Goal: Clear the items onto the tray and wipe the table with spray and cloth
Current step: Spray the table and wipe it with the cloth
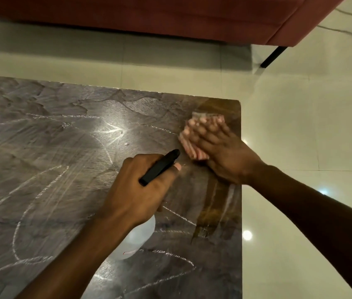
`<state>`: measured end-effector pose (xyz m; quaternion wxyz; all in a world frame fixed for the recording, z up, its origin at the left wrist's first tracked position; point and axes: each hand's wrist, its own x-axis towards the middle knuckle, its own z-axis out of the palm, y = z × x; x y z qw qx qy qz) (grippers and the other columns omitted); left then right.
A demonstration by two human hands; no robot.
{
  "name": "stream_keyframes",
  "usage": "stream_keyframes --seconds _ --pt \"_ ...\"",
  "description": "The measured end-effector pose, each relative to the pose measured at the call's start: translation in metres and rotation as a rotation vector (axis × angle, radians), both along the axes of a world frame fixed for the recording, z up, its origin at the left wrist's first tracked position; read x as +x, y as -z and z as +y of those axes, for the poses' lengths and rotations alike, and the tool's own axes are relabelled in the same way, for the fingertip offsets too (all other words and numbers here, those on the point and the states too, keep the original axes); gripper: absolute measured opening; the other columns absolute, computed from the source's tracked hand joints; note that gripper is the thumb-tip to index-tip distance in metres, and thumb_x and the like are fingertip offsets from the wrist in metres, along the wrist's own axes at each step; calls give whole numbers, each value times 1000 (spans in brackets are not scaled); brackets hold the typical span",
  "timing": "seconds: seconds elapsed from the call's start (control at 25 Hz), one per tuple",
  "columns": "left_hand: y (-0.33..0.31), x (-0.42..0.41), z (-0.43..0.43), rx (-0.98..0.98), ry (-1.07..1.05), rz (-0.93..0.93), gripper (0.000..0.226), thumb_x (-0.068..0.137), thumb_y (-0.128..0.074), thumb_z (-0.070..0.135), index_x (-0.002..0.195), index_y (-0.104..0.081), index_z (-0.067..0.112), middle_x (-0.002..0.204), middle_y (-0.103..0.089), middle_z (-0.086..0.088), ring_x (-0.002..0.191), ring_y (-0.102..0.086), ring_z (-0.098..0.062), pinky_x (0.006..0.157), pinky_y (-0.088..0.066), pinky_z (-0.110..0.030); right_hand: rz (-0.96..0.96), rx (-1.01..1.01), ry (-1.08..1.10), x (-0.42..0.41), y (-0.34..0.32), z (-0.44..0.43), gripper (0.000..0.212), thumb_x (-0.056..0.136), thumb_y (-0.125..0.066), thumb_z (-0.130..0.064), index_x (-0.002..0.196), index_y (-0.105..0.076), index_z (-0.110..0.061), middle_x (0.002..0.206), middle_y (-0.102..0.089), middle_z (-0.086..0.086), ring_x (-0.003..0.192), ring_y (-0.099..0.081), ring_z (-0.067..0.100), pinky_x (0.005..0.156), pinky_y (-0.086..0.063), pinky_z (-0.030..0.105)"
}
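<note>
Cloth (187,146) striped, under flat right hand (224,153); left hand (140,190) grips bottle (137,238).

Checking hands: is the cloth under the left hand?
No, the right hand presses the cloth; the left hand grips the spray bottle.

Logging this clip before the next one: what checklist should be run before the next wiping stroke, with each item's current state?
1. Right hand flat on the pink striped cloth: ok.
2. Left hand grips the translucent spray bottle with a black nozzle: ok.
3. Cloth lies within the dusty grey tabletop's edge: ok.
4. White marks gone from the tabletop: not ok, only the right strip is wiped.
5. Items on the tray: cannot tell, no tray in view.
</note>
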<state>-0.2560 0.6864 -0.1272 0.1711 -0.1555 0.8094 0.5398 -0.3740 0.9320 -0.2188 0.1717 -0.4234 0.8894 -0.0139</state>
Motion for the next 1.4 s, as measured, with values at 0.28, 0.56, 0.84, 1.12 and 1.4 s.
stream_keyframes --seconds 0.28,0.56,0.84,1.12,1.4 --pt "6 16 -5 -6 -21 -32 48 94 -68 50 82 -74 4 74 -76 -21 43 -66 -30 45 -52 -35 18 -45 617 -6 3 0 69 111 -31 -45 172 -2 -30 181 1 6 167 6 29 135 5 49" --pt "9 63 2 -39 57 -116 49 105 -71 32 72 -64 -4 58 -64 -26 46 -65 -41 46 -53 -44 -2 -42 10 68 -1 63 71 109 -32 -47 172 -8 -26 181 -6 4 168 -1 25 134 -8 55" --pt "0 116 10 -65 37 -106 53 95 -64 49 86 -73 -2 62 -68 -21 54 -65 -44 57 -56 -59 -127 -196 480 51 -5 18 69 108 -30 -49 172 -11 -30 181 -4 -1 168 3 20 134 8 45" --pt "-8 171 17 17 107 -59 53 95 -64 50 69 -63 4 56 -60 -18 50 -61 -39 56 -54 -58 -110 37 -281 148 -9 76 73 110 -34 -50 171 2 -34 181 6 -4 167 11 19 135 5 46" --pt "0 215 19 60 117 -90 52 93 -66 44 68 -62 -2 54 -53 -20 47 -57 -38 50 -49 -53 -86 -43 356 141 -10 18 72 110 -35 -44 172 -3 -29 181 0 2 167 5 26 134 -3 56"
